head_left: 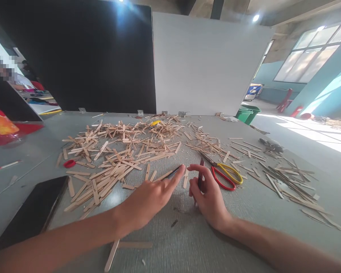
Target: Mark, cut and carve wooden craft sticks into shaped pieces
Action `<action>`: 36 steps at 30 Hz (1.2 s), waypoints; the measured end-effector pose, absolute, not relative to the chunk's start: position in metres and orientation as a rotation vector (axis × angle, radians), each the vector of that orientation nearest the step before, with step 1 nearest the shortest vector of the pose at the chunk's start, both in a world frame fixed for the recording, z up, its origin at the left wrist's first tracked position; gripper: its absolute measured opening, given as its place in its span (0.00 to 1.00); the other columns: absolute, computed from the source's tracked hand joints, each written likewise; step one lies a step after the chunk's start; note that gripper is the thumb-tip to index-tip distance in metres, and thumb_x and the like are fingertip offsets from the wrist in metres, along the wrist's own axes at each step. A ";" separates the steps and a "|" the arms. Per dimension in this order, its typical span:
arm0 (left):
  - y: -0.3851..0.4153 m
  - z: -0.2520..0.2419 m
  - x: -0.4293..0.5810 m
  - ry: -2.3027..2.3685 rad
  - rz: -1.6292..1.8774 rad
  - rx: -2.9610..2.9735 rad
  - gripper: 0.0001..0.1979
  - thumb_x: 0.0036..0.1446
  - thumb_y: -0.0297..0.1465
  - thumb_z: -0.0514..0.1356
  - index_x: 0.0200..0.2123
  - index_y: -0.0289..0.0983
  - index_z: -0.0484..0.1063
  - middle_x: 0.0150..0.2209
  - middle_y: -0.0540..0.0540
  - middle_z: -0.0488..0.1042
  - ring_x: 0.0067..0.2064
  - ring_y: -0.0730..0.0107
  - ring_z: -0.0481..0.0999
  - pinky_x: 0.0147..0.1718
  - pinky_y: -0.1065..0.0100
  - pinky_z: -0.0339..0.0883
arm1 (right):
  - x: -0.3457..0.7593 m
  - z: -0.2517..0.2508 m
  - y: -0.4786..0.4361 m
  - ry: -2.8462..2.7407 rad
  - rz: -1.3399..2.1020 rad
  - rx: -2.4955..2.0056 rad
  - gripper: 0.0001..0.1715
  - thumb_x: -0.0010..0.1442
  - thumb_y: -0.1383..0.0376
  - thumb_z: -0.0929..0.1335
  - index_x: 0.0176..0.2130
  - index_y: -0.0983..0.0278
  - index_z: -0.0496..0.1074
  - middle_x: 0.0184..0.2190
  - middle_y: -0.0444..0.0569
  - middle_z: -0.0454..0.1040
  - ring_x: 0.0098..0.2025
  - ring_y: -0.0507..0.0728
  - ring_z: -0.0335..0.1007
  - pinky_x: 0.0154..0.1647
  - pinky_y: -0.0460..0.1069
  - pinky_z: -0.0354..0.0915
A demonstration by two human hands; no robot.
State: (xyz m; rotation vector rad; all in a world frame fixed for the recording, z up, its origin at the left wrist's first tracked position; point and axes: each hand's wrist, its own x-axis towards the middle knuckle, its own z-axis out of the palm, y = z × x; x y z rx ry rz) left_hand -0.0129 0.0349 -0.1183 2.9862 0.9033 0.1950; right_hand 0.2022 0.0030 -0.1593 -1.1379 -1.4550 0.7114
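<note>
While loose sticks (110, 182) lie heaped across bench (161, 242), work appears incomplete; no joined piece evident. Right hand (211, 197): grip clamped on dark slender tool (201, 172). Left hand (152, 195): index finger extended; hold on partly hidden dark rod (174, 173) cannot be told. Short stick (185, 179): on bench, between hands.

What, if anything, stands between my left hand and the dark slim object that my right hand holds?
Between the left hand and the dark slim object, the bent index finger of the right hand reaches into the gap. A short wooden stick also lies there, on the tabletop.
</note>
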 end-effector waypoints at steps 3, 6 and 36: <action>0.029 -0.129 -0.009 0.851 0.104 3.009 0.55 0.54 0.12 0.48 0.72 0.38 0.10 0.42 0.44 0.80 0.35 0.62 0.79 0.32 0.67 0.68 | 0.202 -0.163 -0.001 -1.542 0.535 -1.061 0.17 0.67 0.68 0.67 0.55 0.57 0.67 0.31 0.40 0.67 0.27 0.52 0.66 0.29 0.47 0.67; 0.025 -0.138 -0.005 0.826 0.077 3.058 0.57 0.49 0.11 0.48 0.71 0.33 0.08 0.41 0.42 0.80 0.33 0.60 0.79 0.29 0.65 0.66 | 0.202 -0.165 -0.002 -1.644 0.450 -1.006 0.19 0.65 0.71 0.68 0.53 0.56 0.67 0.31 0.39 0.69 0.26 0.50 0.66 0.26 0.45 0.67; 0.010 -0.159 0.003 0.886 0.350 2.770 0.32 0.71 0.24 0.44 0.72 0.32 0.31 0.34 0.43 0.83 0.29 0.56 0.82 0.25 0.62 0.68 | 0.202 -0.160 -0.005 -1.993 0.220 -0.828 0.15 0.71 0.77 0.64 0.51 0.59 0.69 0.38 0.48 0.72 0.41 0.57 0.67 0.43 0.51 0.69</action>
